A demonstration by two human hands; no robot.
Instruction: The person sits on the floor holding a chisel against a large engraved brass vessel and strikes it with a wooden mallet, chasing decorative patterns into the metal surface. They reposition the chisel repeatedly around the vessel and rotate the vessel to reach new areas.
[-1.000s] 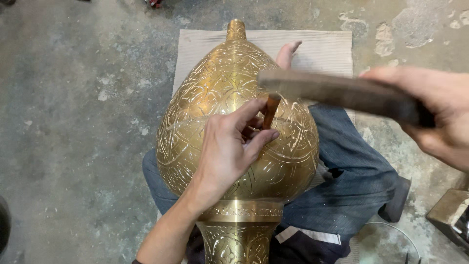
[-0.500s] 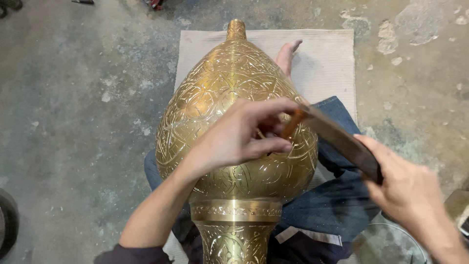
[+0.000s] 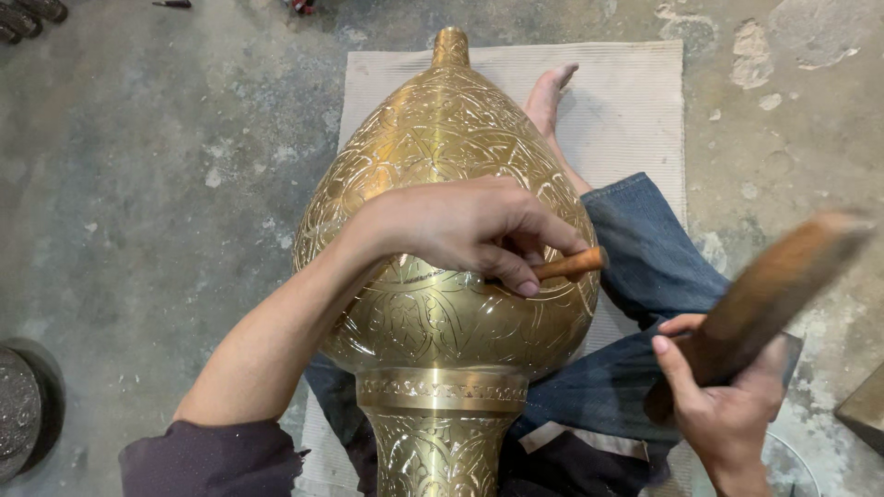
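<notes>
- A large engraved brass vessel, pear-shaped with a banded neck (image 3: 442, 304), lies across the person's lap, its narrow tip pointing away over a pale ribbed mat (image 3: 635, 101) spread on the grey concrete floor (image 3: 166, 184).
- The left hand (image 3: 460, 225) rests on the vessel's upper curve, its grip closed around a short wooden-handled chisel (image 3: 571, 265); the fingers wrap the handle and the tool's tip appears to meet the brass under the hand, though the fingers hide the contact point.
- The right hand (image 3: 723, 396) is to the right of the vessel and apart from it, its grip clamped on the handle of a brown wooden mallet (image 3: 783, 276), whose blurred head is raised up and to the right.
- Blue denim trouser legs (image 3: 645, 248) lie under and beside the vessel, and a bare foot (image 3: 550, 92) rests on the mat just beside its upper right side.
- A dark round embossed object (image 3: 18, 414) sits at the left edge of the floor.
</notes>
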